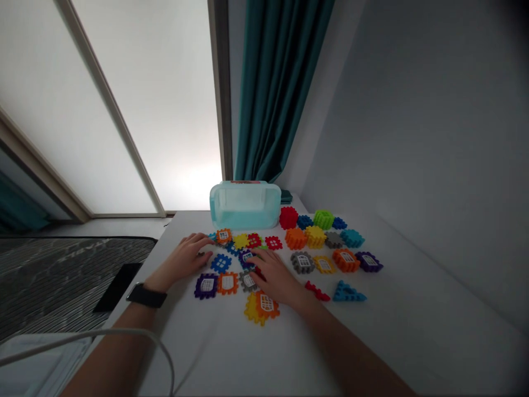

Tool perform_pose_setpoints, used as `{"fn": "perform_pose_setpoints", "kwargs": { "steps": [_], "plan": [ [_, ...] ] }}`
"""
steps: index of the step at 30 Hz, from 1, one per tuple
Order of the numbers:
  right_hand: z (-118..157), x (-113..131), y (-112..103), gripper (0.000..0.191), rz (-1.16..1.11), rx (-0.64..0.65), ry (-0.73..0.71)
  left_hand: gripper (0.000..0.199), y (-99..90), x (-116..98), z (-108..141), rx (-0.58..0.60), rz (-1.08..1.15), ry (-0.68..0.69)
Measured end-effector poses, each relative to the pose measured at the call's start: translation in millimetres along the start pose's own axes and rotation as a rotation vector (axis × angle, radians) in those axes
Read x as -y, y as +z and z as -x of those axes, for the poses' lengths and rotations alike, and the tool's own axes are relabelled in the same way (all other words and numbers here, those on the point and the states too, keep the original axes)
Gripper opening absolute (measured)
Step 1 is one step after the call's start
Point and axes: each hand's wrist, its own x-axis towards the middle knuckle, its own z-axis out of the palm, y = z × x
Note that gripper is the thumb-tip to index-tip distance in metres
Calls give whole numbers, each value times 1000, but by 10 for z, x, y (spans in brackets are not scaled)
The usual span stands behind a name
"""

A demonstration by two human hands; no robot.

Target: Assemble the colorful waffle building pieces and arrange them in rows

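Observation:
My left hand (185, 258) rests at the left edge of the spread pieces, fingers apart and holding nothing, beside a blue piece (221, 263) and near an orange window piece (223, 236). Over the middle of the pieces lies my right hand (273, 273), its fingers spread on or just above a dark blue window piece (246, 258) and a grey piece (248, 282). It partly hides a red piece. Purple (206, 285) and orange (227, 283) pieces lie between the hands and nearer to me. An orange window piece (267, 305) overlaps a yellow one (253, 310).
A translucent aqua bin (245, 205) stands at the back of the white table (215, 358). Stacked pieces sorted by colour, such as orange (296, 239) and yellow (316, 237), stand on the right. Blue triangular pieces (348, 292) lie nearer. A white cable (136, 331) crosses the lower left.

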Motion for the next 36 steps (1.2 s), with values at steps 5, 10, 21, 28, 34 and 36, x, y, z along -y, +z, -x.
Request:
{"fn": "perform_pose_setpoints", "kwargs": {
  "steps": [5,10,21,28,34,36],
  "plan": [
    [28,-52,49,35,-42,-9,9,40,-113,234,77,41,60,-88],
    [32,-81,71,34,-53,-11,10,48,-213,227,137,203,86,-183],
    [30,-93,73,35,-48,-4,7,43,-135,69,131,214,-7,-122],
    [32,-105,76,36,-67,-33,-23,36,-76,-48,102,101,76,-58],
    [36,-96,68,35,-75,-17,-27,25,-61,-89,56,4,175,-49],
    [31,-80,63,34,-86,-28,-30,21,-49,-141,34,-46,233,-24]
  ]
}}
